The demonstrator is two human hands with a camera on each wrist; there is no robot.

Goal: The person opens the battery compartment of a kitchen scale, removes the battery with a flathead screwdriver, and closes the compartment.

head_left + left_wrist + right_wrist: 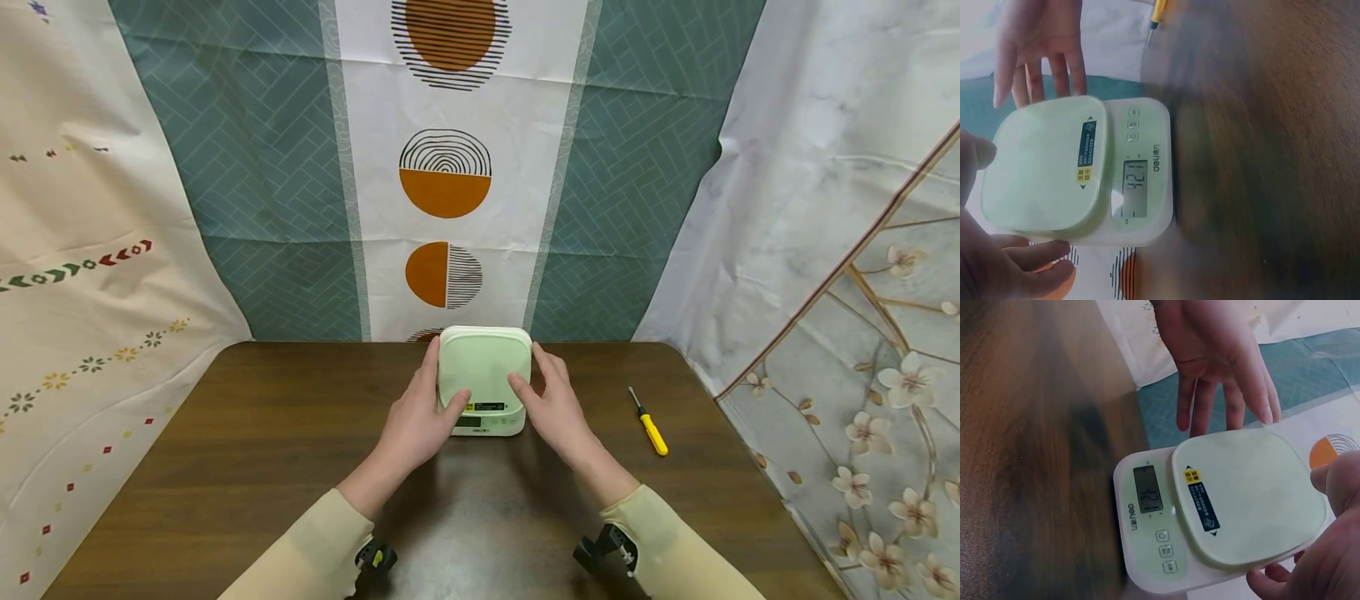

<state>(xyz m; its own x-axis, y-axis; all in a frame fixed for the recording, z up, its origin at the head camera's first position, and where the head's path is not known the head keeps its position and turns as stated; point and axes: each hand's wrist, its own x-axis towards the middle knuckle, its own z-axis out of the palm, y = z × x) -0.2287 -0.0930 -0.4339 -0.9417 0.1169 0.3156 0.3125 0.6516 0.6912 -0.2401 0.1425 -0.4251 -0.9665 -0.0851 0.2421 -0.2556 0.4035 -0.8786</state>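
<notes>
Near the middle of the far edge of the dark-brown wooden desk (pixel 262 433), the pale-green, rounded-square plastic scale (pixel 483 367) is grasped at opposite sides by the left hand (pixel 420 419) and right hand (pixel 553 408), positioning apparently being in hand and level, even support judged necessary next.

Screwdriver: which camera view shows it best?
The head view: the whole screwdriver, yellow handle and metal shaft, lies uncovered on the table. The left wrist view cuts off its handle at the top edge; the right wrist view does not show it.
</notes>
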